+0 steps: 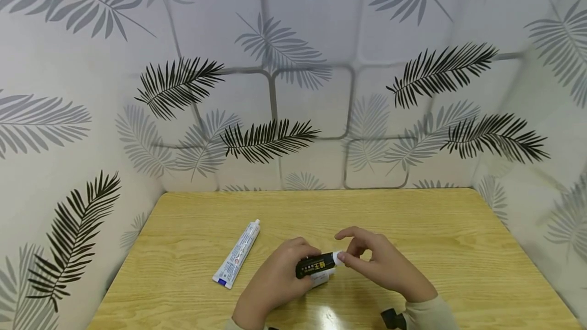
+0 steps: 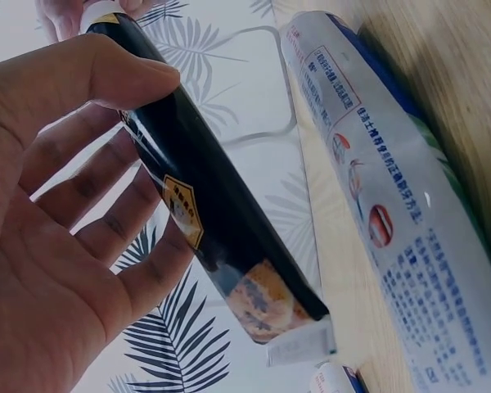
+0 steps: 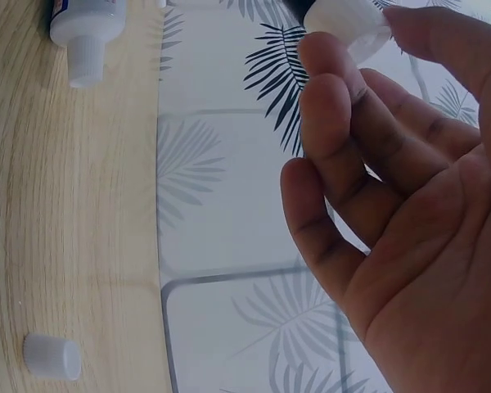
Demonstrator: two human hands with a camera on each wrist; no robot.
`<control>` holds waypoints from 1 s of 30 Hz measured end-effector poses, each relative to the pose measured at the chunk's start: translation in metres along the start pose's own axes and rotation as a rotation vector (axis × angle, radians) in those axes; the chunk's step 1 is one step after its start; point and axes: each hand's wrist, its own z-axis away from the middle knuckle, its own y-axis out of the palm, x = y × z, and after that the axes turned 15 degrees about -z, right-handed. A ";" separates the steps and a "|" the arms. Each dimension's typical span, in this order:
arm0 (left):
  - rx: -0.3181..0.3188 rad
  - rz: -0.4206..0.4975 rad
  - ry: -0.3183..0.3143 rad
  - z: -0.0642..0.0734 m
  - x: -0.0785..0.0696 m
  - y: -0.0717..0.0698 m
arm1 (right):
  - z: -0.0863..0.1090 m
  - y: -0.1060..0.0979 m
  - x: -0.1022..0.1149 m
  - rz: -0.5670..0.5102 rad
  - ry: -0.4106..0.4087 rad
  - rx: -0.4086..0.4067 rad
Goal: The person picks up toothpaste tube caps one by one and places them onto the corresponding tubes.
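Observation:
My left hand (image 1: 282, 271) grips a black toothpaste tube (image 1: 316, 265) with gold lettering, its thumb across the tube in the left wrist view. The white cap (image 3: 348, 24) of this tube points toward my right hand (image 1: 382, 261). The right thumb touches the cap, and a curled fingertip lies at its other side in the right wrist view; the index finger is lifted off. Beneath the black tube, a white tube (image 1: 320, 279) lies on the table, partly hidden by the left hand.
Left of the hands, a white toothpaste tube (image 1: 237, 253) with a blue corner lies slanted on the wooden table (image 1: 192, 218). A loose white cap (image 3: 53, 356) rests on the tabletop in the right wrist view. A leaf-patterned wall (image 1: 312, 167) stands behind the table.

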 end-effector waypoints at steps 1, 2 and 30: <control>0.003 -0.003 0.000 0.000 0.000 0.000 | 0.000 0.000 0.000 0.001 0.012 0.002; 0.005 -0.006 -0.001 0.000 0.000 0.000 | 0.000 0.000 0.000 0.002 0.024 0.004; -0.033 0.013 -0.012 0.002 0.005 -0.003 | 0.002 0.000 -0.004 0.031 -0.187 -0.021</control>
